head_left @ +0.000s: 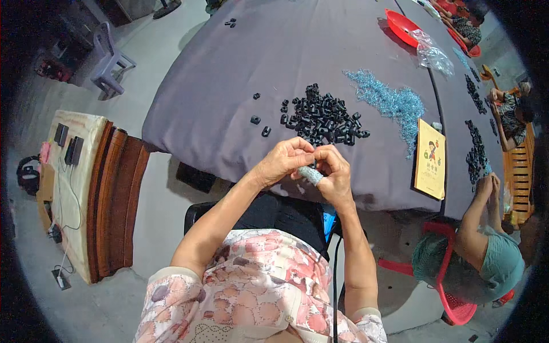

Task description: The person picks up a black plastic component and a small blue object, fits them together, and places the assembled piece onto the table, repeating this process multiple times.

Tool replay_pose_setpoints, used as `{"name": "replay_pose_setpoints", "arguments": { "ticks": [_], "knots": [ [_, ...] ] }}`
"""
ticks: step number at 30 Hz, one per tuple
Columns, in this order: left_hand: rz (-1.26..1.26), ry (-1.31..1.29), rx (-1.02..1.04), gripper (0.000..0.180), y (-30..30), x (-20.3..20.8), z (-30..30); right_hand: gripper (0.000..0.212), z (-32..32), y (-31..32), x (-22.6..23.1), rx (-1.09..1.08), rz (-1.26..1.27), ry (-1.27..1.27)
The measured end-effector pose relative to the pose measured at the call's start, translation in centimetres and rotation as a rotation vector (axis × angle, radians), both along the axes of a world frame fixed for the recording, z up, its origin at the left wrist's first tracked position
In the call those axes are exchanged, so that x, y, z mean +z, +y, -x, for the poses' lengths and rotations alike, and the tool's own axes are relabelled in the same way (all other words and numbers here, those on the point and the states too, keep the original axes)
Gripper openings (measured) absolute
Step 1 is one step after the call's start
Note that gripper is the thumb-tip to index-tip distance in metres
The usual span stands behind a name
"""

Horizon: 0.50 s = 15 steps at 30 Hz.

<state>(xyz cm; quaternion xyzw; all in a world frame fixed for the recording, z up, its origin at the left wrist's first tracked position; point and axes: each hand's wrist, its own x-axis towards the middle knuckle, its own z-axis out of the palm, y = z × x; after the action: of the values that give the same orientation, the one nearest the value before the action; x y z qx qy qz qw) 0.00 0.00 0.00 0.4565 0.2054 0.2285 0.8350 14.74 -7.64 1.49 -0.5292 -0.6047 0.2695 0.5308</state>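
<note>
My left hand [290, 160] and my right hand [334, 173] meet at the table's near edge, fingertips pinched together. A small dark bit shows between them, but the fingers cover most of it and its kind is unclear. Along my right thumb lies a pale silvery-blue, speckled covering or bundle [310, 175]; I cannot tell which. Just beyond my fingers spreads a heap of small black plastic pieces [326, 117], with a few loose ones [255, 119] to its left. Farther right, a long pile of thin, shiny silver-blue pieces [394, 103] covers part of the grey cloth.
A yellow booklet [430, 160] lies right on the grey-covered table [217, 86]. A red tray [402, 27] and clear plastic bag [433, 56] are farther back. Other people sit along the right, one [480, 251] on a red chair. A wooden cabinet [108, 200] stands left.
</note>
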Motion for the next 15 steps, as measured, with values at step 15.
{"name": "replay_pose_setpoints", "arguments": {
  "ticks": [15],
  "knots": [
    [0.048, -0.072, 0.033, 0.025, 0.0, -0.2, -0.1, 0.026, 0.2, 0.3, -1.3, 0.061, -0.005, 0.132]
  ]
}}
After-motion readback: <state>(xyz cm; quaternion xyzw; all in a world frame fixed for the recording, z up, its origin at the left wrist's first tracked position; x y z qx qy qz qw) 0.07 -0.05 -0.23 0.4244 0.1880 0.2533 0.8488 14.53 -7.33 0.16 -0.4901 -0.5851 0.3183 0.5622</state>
